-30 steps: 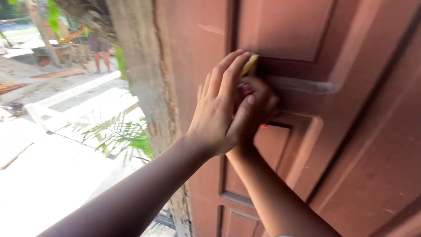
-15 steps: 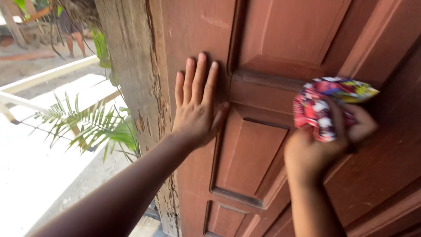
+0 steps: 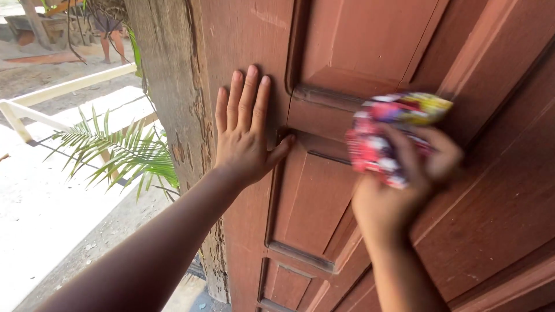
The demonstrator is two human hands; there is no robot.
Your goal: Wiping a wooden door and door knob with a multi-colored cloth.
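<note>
Two hands up: my right hand point(image 3: 404, 185) clenches the crumpled multicoloured cloth point(image 3: 387, 133) against the reddish-brown panelled wooden door point(image 3: 503, 219), right of my flat, empty left hand point(image 3: 245, 136).

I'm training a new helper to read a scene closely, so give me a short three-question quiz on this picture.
1. True or false: the left hand lies flat, fingers spread, on the reddish-brown wooden door.
2. What does the right hand grip? A) a paintbrush B) a crumpled multicoloured cloth C) a hammer
3. Fill in: left of the door stands a weathered wooden ____, with green palm fronds beyond it.

Key
1. True: the palm rests on the door's frame, beside the raised panel.
2. B: the cloth is bunched in the fingers, against the door.
3. Post: the post is cracked and rough; the palm fronds lie on its far side.
</note>
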